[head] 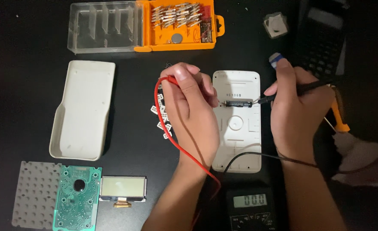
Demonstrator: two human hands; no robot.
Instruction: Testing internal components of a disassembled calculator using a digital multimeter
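Observation:
My left hand [192,105] grips a red test probe, its red lead [163,124] curling down past my wrist. My right hand [298,107] grips a black test probe [283,95]. Both probe tips touch the ends of a small black cylindrical battery [238,103]. The battery lies in the upper half of a white calculator back shell [237,141] between my hands. A black lead [257,155] runs across the shell's lower end. The multimeter [249,206] sits at the bottom edge with its grey display lit.
A white slide cover [83,109] lies at left. Below it are a grey rubber keypad mat [34,193], a green circuit board [77,197] and a small display module [123,187]. An orange bit case [182,25] stands open at the back. Loose white keys [162,119] lie by my left hand. A black calculator [321,38] is at far right.

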